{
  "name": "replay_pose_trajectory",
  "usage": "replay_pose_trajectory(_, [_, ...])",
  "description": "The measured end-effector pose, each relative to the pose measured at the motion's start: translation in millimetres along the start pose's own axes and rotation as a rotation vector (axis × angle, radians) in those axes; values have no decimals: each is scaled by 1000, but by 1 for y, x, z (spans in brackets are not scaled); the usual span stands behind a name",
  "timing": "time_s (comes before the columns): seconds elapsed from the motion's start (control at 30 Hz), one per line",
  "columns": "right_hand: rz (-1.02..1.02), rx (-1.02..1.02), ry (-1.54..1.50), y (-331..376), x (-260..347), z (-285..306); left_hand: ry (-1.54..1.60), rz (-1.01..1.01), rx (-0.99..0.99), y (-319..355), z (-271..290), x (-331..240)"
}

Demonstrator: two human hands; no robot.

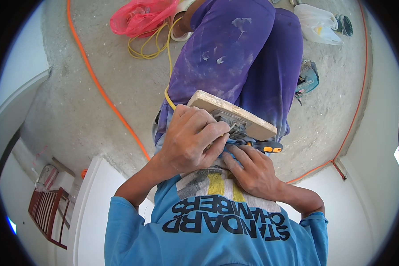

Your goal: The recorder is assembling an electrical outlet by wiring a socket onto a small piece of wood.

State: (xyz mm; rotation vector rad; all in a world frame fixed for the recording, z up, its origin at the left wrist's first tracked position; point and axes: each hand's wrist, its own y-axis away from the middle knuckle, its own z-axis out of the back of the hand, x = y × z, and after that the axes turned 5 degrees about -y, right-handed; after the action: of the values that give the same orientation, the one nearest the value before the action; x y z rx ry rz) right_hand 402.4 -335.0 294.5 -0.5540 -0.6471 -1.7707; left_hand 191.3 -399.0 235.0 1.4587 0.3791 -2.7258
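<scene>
A pale, rectangular board (257,128) with worn edges lies tilted across my lap. On its near face is a dark grey fitting (229,122) with a thin, light strand showing beside it. My left hand (193,139) is closed at the fitting's left side, thumb and fingers pinched together; what they grip is hidden. My right hand (252,172) is close below the board, its fingers bent and partly hidden. Just beyond those fingertips lies a black tool handle with orange patches (270,147); the tool's other end cannot be made out.
A yellow cable (169,62) runs past my left leg to loose coils. Orange hose-like lines (103,91) cross the concrete floor (115,75). A pink plastic bag (142,17), a white bag (319,22) and a blue-green container (309,77) lie beyond my knees. A brown slatted rack (48,215) stands at left.
</scene>
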Motion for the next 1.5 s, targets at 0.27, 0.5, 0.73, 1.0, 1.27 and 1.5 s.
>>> replay_pose_trajectory(0.27, [-286, 151, 98, 19, -9, -3, -79, 81, 62, -8, 4, -9])
replay_pose_trajectory(0.5, [-450, 69, 123, 65, -36, 6, -160, 144, 157, -19, 4, -18])
replay_pose_trajectory(0.73, [-546, 69, -345, 97, -65, 26, -216, 136, 208, -20, 5, -21])
replay_pose_trajectory(1.0, [-371, -648, -871, 124, -82, 89, -225, 159, 236, -18, 5, -24])
replay_pose_trajectory(1.27, [-228, -854, -668, 96, -108, 138, -240, 174, 259, -15, 2, -28])
replay_pose_trajectory(1.5, [-190, -714, -725, 61, -120, 143, -242, 178, 220, -11, -2, -26])
